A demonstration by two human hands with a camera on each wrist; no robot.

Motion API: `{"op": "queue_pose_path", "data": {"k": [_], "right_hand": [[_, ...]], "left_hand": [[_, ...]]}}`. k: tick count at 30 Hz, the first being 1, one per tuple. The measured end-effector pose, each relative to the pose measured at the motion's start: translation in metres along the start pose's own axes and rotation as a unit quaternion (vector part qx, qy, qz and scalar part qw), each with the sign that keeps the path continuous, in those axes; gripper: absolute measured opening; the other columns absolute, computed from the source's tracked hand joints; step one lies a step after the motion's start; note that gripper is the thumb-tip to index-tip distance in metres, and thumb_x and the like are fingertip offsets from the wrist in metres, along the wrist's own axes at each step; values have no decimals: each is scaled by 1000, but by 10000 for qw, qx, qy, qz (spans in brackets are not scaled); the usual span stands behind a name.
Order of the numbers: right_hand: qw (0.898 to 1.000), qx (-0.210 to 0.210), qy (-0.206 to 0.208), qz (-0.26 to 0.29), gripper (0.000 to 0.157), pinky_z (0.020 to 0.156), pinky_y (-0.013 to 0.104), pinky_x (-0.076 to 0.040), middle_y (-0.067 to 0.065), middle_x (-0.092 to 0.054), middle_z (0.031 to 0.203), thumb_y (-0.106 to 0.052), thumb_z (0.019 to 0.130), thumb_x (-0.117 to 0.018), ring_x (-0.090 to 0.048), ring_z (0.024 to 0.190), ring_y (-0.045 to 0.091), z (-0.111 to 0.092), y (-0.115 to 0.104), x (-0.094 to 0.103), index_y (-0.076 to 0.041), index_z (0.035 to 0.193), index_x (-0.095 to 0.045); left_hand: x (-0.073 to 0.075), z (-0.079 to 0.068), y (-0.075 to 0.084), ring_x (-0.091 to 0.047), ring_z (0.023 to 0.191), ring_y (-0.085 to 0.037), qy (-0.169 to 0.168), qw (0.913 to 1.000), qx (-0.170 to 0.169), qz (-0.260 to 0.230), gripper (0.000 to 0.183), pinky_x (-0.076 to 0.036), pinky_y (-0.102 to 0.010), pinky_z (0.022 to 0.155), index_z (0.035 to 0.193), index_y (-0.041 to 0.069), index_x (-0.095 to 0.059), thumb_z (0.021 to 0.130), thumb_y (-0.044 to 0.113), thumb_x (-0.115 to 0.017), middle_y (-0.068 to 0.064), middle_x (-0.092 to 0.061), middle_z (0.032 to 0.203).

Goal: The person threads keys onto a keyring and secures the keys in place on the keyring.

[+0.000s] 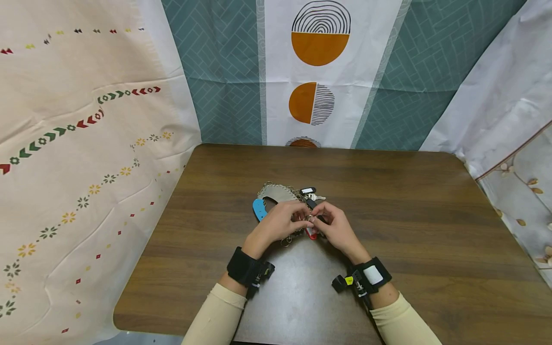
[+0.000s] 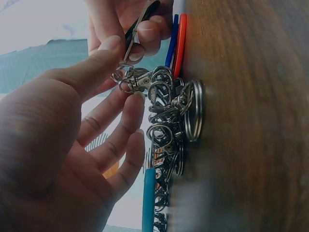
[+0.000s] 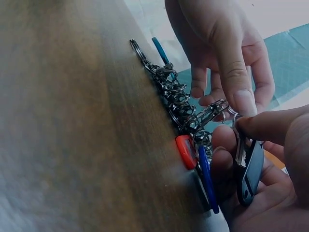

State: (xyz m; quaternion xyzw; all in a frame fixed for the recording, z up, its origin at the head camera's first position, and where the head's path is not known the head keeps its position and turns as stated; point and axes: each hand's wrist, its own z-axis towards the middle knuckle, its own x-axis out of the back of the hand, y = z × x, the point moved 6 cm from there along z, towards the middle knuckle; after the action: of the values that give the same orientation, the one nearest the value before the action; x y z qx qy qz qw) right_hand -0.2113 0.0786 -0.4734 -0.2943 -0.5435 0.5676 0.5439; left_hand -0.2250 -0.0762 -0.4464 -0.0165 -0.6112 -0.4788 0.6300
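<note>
Over the table's middle, both hands meet at a small metal key ring on a silver clasp. My left hand pinches the ring with its thumb and a fingertip, its other fingers spread loosely. Between thumb and curled fingers, my right hand holds a key together with a black key tag. The clasp joins a metal chain hung with several rings. A red tag and a dark blue tag lie by the right fingers. A light blue tag is left of the left hand.
Beyond the hands on the wooden table lie a grey curved piece edged by chain, another black tag and a silver key. Patterned cloths hang behind and at both sides.
</note>
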Motion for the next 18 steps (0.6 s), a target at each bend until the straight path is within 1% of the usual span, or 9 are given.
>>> {"op": "queue_pose_path", "data": {"k": [4,9,14,18], "right_hand": [[9998,-210,38,-58,12,49,24,-47,19,-66,89,6,95,-63,-65,67,29,0,2,0,-4,103,-62],[9998,-203,18,-51,10,50,25,-49,20,-68,89,4,96,-64,-65,67,29,0,1,0,-4,102,-63],[9997,-209,77,-27,8,52,26,-51,21,-68,89,1,97,-67,-65,68,28,0,2,2,-3,102,-63],[9997,-202,94,-27,8,53,27,-52,23,-68,90,0,96,-68,-66,69,33,0,3,2,0,102,-62]], "left_hand": [[0,0,1,-61,79,-2,-3,10000,-17,19,18,-53,-24,69,103,22,-71,92,35,-77,9,-69,88],[-1,1,-1,-61,78,-3,8,10000,14,-64,19,-53,-24,69,102,20,-71,92,35,-77,9,-68,87],[-2,1,-3,-60,76,-3,-42,9997,154,-175,24,-53,-24,66,108,21,-72,91,37,-78,9,-68,86],[-3,1,-3,-60,76,-3,-94,9995,197,-231,27,-53,-24,66,112,21,-71,90,37,-79,9,-68,87]]}}
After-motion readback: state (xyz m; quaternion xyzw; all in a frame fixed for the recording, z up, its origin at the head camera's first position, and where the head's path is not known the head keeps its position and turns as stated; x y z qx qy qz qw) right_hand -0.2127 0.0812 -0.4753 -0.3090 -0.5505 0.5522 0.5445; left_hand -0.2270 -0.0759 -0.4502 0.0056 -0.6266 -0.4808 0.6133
